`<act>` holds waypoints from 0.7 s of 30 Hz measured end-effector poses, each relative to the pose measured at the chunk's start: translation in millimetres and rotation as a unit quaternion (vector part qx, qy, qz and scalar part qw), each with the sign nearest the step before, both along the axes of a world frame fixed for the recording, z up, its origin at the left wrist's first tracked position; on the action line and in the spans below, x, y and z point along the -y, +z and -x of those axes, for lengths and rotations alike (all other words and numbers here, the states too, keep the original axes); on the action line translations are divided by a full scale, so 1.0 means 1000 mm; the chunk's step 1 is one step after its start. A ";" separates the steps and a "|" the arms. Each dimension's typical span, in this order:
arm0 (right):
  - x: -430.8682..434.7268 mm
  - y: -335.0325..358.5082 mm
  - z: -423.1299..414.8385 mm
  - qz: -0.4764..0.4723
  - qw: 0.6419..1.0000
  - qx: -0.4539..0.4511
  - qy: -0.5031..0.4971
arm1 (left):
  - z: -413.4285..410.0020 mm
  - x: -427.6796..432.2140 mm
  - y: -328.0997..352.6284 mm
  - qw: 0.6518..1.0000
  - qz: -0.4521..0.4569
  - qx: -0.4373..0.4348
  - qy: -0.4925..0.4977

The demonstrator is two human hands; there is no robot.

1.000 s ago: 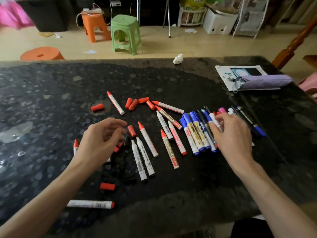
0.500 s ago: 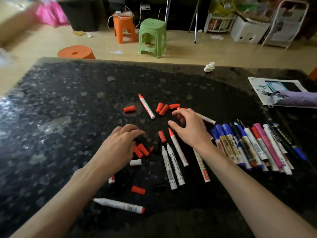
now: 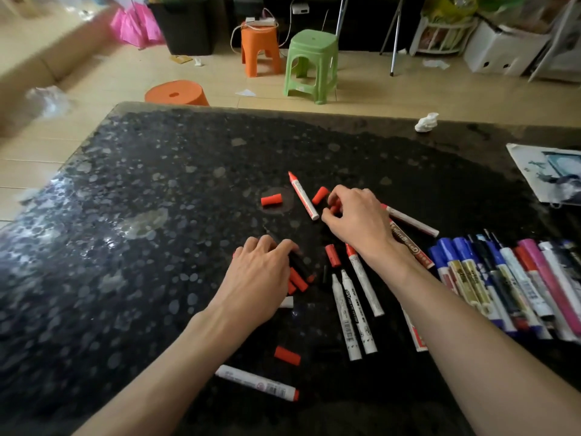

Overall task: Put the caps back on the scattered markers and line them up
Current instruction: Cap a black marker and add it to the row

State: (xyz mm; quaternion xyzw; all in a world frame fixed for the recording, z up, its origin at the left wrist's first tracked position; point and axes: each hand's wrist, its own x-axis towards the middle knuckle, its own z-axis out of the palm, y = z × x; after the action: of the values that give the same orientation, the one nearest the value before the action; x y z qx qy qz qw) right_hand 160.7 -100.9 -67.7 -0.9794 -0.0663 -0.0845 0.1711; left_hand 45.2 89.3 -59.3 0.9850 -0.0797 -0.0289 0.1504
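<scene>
Uncapped white markers with red tips lie scattered on the black stone table [image 3: 157, 215]; one [image 3: 302, 196] points away at the centre, and another [image 3: 257, 382] lies near the front edge. Loose red caps [image 3: 271, 199] [image 3: 286, 355] lie among them. My right hand [image 3: 355, 215] has its fingers curled round red caps [image 3: 335, 206] beside another cap [image 3: 320, 195]. My left hand [image 3: 257, 278] rests, fingers bent, over a small pile of red and black caps [image 3: 298, 278]. A row of capped blue, black, red and pink markers [image 3: 503, 284] lies side by side at the right.
A crumpled white tissue [image 3: 426, 122] sits at the table's far edge and a printed paper [image 3: 547, 171] lies at the right edge. Beyond the table stand an orange stool [image 3: 259, 48], a green stool [image 3: 311, 64] and a round orange stool top [image 3: 176, 93].
My right hand has left the lined-up row and moved left and away onto the red caps at the centre. My left hand has stayed over the cap pile. The view has swung left.
</scene>
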 end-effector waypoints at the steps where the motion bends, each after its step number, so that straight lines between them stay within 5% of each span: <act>1: -0.003 0.000 0.001 0.010 1.000 -0.005 -0.005 | 0.000 -0.001 0.000 1.000 -0.003 0.006 0.010; 9: -0.008 0.020 0.019 -0.030 0.998 -0.023 -0.053 | -0.001 -0.001 -0.001 0.995 0.054 0.005 0.081; 16: 0.033 0.048 0.069 -0.260 0.963 -0.073 -0.006 | -0.014 -0.006 0.011 0.971 0.201 0.021 0.130; 21: 0.068 0.054 0.113 -0.372 0.925 -0.078 0.006 | -0.012 0.001 0.027 0.956 0.293 -0.016 0.020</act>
State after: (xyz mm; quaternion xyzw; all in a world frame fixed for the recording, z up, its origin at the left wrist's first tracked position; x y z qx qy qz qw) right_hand 47.6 -169.1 -13.5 -0.8484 -0.0222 -0.0250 0.5283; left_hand 57.0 88.8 -32.6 0.8987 -0.0624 -0.0166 0.4337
